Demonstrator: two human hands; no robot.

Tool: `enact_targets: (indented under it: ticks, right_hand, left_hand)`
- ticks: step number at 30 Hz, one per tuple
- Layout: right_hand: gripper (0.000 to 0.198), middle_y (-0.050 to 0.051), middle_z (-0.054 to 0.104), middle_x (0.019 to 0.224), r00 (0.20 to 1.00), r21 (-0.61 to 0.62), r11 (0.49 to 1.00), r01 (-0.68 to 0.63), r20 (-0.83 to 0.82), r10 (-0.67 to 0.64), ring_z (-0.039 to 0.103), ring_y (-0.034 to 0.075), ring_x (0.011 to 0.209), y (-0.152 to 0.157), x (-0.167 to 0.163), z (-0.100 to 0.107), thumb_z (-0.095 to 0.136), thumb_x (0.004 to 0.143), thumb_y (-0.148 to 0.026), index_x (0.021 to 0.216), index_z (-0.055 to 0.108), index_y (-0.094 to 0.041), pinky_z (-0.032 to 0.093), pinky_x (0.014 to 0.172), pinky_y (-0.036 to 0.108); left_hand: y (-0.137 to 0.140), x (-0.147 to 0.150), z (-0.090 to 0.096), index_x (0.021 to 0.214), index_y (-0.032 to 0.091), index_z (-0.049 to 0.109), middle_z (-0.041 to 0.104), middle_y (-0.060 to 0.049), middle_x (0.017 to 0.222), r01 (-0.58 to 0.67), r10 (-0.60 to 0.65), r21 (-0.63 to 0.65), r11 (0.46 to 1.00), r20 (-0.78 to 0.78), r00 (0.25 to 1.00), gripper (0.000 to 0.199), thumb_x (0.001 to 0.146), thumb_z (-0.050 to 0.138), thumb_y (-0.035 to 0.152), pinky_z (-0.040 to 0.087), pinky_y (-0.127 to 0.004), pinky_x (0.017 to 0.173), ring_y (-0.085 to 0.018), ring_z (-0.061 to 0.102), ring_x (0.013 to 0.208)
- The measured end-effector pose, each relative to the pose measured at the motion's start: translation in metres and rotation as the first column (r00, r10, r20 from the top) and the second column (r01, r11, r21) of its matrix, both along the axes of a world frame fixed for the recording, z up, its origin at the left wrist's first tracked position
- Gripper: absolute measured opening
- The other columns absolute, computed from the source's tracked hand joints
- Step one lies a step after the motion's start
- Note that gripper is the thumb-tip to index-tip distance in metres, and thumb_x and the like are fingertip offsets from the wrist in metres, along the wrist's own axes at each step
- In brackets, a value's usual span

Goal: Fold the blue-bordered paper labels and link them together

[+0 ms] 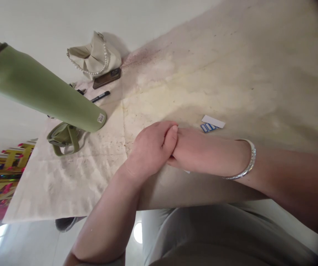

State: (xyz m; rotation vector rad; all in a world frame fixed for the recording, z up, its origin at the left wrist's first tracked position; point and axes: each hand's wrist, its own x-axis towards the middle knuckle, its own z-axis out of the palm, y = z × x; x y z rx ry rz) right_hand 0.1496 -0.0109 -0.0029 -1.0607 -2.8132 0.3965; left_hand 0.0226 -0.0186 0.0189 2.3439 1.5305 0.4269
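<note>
Bangle (252, 163) side first: right hand (189, 149), fingers hidden, clasped by left hand (151, 147); can't tell if anything's between. Blue-edged labels (208, 128) and white strip (213, 121) sit untouched just beyond, so probably everything's left to do. Green tumbler (45, 87), phone (107, 78), handbag (96, 57) further back.

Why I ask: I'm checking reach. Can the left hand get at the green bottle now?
Probably yes: the way to the green bottle looks free, but the left hand, clasped over the right hand, must let go first.
</note>
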Motion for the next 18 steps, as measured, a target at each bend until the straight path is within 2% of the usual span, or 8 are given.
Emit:
enact_targets:
  ticks: [4,10,18]
  right_hand:
    - [0.029,0.007,0.064,0.114,1.000,0.020,1.000,-0.017,-0.025,0.018,0.057,0.026,0.109,-0.001,0.003,-0.001,0.044,0.088,-0.025,0.103,0.069,-0.020,0.045,0.094,0.038]
    - [0.028,0.006,0.067,0.105,0.981,0.187,0.981,-0.051,-0.176,0.085,0.057,0.022,0.105,-0.003,0.006,-0.015,0.043,0.090,-0.024,0.095,0.070,-0.019,0.044,0.092,0.034]
    - [0.021,0.004,0.067,0.100,0.981,0.207,0.976,-0.074,-0.163,0.109,0.058,0.020,0.098,-0.002,0.006,-0.026,0.048,0.086,-0.022,0.091,0.069,-0.020,0.046,0.088,0.035]
  left_hand:
    - [-0.002,0.000,0.002,0.105,0.022,0.062,0.067,-0.001,0.103,0.007,-0.007,0.010,1.000,-0.024,1.000,0.037,0.096,0.029,0.036,0.047,-0.033,0.085,-0.018,0.061,0.097]
    - [-0.004,0.001,0.004,0.104,0.023,0.062,0.068,-0.002,0.103,0.016,-0.013,0.040,0.999,-0.061,0.998,0.036,0.096,0.029,0.035,0.048,-0.034,0.083,-0.018,0.061,0.097]
    - [-0.008,0.004,0.008,0.102,0.022,0.063,0.068,-0.003,0.099,0.012,-0.006,0.050,0.999,-0.115,0.993,0.036,0.095,0.030,0.034,0.050,-0.038,0.082,-0.021,0.063,0.094]
